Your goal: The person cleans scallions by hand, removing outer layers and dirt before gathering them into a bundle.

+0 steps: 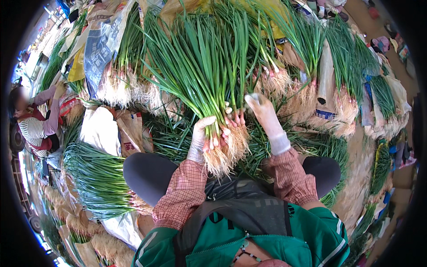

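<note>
A thick bunch of green garlic (203, 76), with long flat leaves, pink bulb ends and pale stringy roots, is gripped low on its stems by my left hand (198, 138), in a thin whitish glove. The leaves fan away from me and the roots (222, 155) hang towards my lap. My right hand (263, 111), gloved too, is at the bunch's right side with its fingers curled beside the outer stems. Whether those fingers pinch a leaf or stem cannot be made out.
Loose green leaves (170, 133) litter the ground by my knees. Another garlic pile (96, 180) lies at my left. Bundles (120, 76) stand ahead beside printed sacks (100, 53), with more rooted bunches (345, 103) at right. A person (38, 123) works at far left.
</note>
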The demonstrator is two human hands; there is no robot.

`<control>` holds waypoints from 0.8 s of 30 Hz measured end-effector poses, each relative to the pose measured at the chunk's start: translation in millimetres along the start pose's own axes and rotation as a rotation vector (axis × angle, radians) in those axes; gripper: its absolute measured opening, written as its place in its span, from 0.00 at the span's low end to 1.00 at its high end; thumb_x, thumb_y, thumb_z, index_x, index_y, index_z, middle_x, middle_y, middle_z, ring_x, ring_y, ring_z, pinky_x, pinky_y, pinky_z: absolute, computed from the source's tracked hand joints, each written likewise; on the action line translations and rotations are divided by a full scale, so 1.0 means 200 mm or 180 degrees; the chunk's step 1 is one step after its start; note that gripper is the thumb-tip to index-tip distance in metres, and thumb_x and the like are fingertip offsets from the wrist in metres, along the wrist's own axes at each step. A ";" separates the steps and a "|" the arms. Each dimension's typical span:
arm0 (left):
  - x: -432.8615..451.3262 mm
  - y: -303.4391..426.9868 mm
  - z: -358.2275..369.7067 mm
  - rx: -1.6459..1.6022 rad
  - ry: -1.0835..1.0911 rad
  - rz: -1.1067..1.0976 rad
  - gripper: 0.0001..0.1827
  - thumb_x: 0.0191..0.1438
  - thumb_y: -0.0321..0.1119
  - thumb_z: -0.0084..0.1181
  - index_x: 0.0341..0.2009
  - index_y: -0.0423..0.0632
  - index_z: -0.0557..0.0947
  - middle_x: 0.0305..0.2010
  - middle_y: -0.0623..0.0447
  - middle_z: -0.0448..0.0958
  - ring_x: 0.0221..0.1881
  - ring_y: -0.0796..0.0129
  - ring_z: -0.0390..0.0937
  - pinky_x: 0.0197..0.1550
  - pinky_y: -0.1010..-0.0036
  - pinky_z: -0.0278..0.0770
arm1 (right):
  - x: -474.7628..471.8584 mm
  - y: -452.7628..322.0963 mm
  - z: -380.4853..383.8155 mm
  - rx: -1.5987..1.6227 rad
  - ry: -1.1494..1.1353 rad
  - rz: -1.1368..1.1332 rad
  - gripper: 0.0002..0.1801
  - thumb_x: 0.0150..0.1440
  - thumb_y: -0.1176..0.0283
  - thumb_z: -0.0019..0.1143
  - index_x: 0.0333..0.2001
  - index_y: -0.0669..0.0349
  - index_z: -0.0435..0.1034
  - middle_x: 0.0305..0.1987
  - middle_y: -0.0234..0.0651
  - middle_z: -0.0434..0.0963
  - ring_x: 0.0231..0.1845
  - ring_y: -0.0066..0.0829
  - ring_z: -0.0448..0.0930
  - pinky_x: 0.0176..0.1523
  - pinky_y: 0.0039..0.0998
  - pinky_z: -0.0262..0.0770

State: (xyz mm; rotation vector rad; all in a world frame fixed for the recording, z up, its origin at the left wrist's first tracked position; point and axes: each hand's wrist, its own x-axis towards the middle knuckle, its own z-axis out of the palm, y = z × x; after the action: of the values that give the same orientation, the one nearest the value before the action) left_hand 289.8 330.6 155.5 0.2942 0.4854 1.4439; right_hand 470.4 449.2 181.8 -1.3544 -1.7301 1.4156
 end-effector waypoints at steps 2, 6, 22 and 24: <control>0.03 0.00 0.06 0.0029 -0.0076 0.0029 0.34 0.50 0.41 0.51 0.56 0.32 0.63 0.42 0.38 0.74 0.29 0.58 0.79 0.23 0.74 0.81 | 0.10 0.07 0.07 -0.0410 0.0443 -0.0616 0.28 0.52 0.52 0.59 0.44 0.69 0.69 0.33 0.39 0.77 0.33 0.29 0.77 0.38 0.26 0.73; 0.04 -0.01 -0.01 0.0135 -0.0095 -0.0112 0.33 0.49 0.39 0.53 0.57 0.34 0.63 0.44 0.43 0.75 0.27 0.58 0.79 0.27 0.71 0.81 | 0.15 0.01 0.18 -0.1010 0.0657 -0.0684 0.21 0.54 0.59 0.57 0.38 0.69 0.70 0.30 0.46 0.77 0.32 0.42 0.78 0.37 0.36 0.72; 0.03 -0.08 0.08 -0.0961 -0.0636 0.0548 0.35 0.45 0.43 0.54 0.55 0.38 0.62 0.39 0.52 0.71 0.45 0.57 0.66 0.47 0.60 0.70 | 0.05 0.23 0.17 0.3593 -0.0723 0.0948 0.12 0.61 0.70 0.44 0.46 0.65 0.67 0.35 0.32 0.75 0.32 0.27 0.75 0.45 0.35 0.75; 0.02 -0.07 0.08 -0.1326 -0.0935 0.0772 0.41 0.43 0.45 0.56 0.58 0.40 0.57 0.37 0.61 0.68 0.46 0.66 0.59 0.53 0.67 0.57 | 0.02 0.10 0.20 0.3597 -0.0860 0.0569 0.16 0.61 0.64 0.46 0.48 0.63 0.66 0.40 0.32 0.75 0.40 0.27 0.74 0.49 0.32 0.71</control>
State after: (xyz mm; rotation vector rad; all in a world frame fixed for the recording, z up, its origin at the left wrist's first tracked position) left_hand 309.5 334.1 162.3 0.2288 -0.0967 1.6636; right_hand 441.7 435.5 149.5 -0.6825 -0.6299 2.2227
